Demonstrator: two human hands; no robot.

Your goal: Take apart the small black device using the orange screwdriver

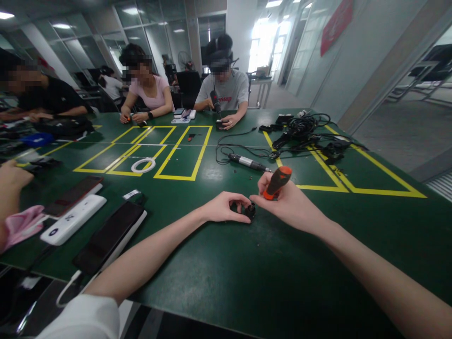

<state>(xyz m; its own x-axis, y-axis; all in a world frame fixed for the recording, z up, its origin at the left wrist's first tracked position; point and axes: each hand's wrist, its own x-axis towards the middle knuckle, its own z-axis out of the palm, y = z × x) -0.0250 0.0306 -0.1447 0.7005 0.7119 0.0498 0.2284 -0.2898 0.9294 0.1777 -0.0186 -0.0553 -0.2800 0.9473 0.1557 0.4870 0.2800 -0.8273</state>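
Note:
My left hand [224, 207] rests on the green table [247, 273], its fingers curled round a small black round part [250, 210]. My right hand [282, 202] meets it from the right, gripping a screwdriver with an orange and black handle [278, 181] that points up and to the right. Thumb and forefinger of the right hand also touch the small black part. The screwdriver's tip is hidden behind my fingers.
An electric screwdriver [249, 163] with its cable lies just beyond my hands, and a tangle of black cables [303, 129] sits at the right rear. Phones and power banks [74, 219] lie at the left. Three people sit across the table. Yellow tape rectangles [165, 150] mark the top.

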